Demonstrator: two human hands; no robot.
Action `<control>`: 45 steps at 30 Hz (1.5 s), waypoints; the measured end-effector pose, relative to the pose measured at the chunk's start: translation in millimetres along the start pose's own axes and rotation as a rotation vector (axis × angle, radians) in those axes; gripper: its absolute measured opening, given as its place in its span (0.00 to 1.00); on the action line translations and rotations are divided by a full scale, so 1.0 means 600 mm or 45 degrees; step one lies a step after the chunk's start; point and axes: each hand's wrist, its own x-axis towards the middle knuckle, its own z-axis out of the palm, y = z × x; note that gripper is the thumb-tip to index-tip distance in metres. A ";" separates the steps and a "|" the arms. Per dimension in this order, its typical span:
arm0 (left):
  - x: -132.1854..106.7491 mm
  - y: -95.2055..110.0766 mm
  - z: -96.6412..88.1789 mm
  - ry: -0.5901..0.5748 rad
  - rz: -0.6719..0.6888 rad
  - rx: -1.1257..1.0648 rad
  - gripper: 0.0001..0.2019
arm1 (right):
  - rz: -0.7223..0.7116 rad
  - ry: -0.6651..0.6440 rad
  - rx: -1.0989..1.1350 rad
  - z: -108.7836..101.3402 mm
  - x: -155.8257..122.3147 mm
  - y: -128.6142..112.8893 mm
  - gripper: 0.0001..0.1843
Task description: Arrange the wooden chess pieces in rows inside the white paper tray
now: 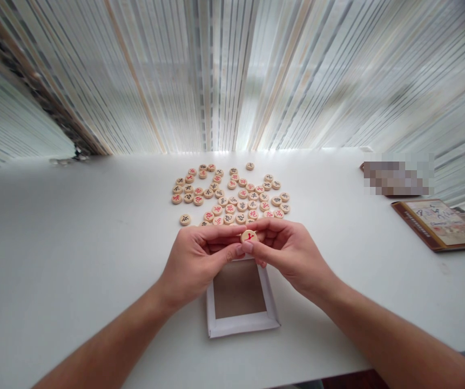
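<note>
My left hand and my right hand meet above the near end of a white table. Between their fingertips they pinch one round wooden game piece with a red character on top. Beneath the hands lies an open shallow white box with a brown inside. Just beyond the hands, several more round wooden pieces with red or black characters lie scattered flat on the table.
A brown-edged box lid or booklet lies at the right edge of the table, with a blurred object behind it. Striped blinds hang behind the table. One stray piece lies left of the pile.
</note>
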 end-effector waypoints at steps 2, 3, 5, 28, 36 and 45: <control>-0.001 0.000 0.001 -0.032 0.046 0.044 0.13 | -0.007 0.010 -0.014 0.000 0.000 0.001 0.19; -0.002 0.000 0.002 -0.049 0.065 0.057 0.14 | -0.013 0.010 -0.025 -0.001 0.000 0.001 0.18; -0.003 0.001 0.003 -0.089 0.088 0.078 0.14 | -0.023 0.005 -0.050 -0.002 -0.001 0.002 0.16; 0.000 0.000 -0.001 0.022 0.064 -0.003 0.13 | -0.065 -0.141 0.058 -0.008 -0.001 0.008 0.15; 0.001 0.002 -0.001 0.037 0.170 0.101 0.10 | -0.200 -0.068 0.003 -0.001 -0.003 0.006 0.17; -0.003 0.000 0.003 0.066 0.282 0.227 0.10 | -0.313 -0.020 -0.205 -0.002 -0.006 0.004 0.07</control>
